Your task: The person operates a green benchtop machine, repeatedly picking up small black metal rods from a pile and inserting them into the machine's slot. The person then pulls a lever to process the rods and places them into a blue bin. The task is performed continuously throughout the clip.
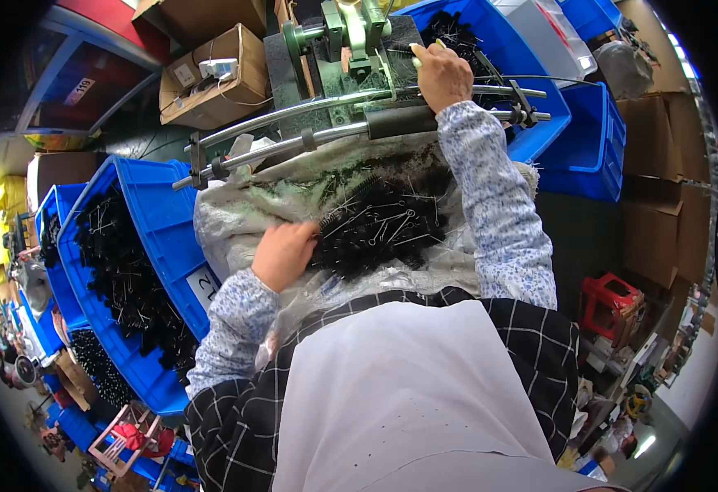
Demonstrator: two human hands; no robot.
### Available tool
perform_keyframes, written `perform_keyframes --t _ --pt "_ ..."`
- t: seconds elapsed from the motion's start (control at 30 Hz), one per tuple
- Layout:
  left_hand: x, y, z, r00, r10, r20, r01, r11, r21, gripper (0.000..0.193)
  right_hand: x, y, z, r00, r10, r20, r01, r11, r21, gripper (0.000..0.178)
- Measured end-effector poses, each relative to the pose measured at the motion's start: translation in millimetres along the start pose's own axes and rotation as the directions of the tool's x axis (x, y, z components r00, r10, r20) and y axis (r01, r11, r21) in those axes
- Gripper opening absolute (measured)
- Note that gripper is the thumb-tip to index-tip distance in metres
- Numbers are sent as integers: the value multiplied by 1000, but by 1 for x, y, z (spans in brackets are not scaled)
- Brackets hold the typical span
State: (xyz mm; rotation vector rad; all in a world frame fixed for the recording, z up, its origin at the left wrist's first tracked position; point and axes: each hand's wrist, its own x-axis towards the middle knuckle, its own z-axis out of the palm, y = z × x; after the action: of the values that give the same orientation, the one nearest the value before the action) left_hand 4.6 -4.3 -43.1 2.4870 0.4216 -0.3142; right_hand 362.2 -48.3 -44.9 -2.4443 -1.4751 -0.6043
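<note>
In front of me, a heap of small black brushes [375, 225] with thin looped wire stems lies on a pale plastic sheet [232, 225]. My left hand [285, 256] is at the heap's left edge with its fingers curled together. Whatever the fingertips hold there is hard to make out. Beyond the metal rails, my right hand [443, 75] is beside a green metal machine [359, 49]. Yellowish coverings show on its fingertips. Thumb and fingers are pressed together, and what is between them is too small to name.
Two curved metal rails [285, 148] run across between me and the machine. A large blue bin [150, 238] of black brushes stands at left, another blue bin [523, 49] at the far right. An open cardboard box [211, 78] is behind left. A red plastic stool [609, 303] stands right.
</note>
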Motion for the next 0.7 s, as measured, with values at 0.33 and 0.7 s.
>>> perform_keyframes --t 0.33,0.7 --pt "-11 4 16 997 -29 -69 36 994 99 40 12 -6 20 998 -43 37 44 998 -40 24" --pt "-18 8 -44 960 -66 -273 -67 891 -449 28 14 1 31 997 -34 63 31 999 43 24"
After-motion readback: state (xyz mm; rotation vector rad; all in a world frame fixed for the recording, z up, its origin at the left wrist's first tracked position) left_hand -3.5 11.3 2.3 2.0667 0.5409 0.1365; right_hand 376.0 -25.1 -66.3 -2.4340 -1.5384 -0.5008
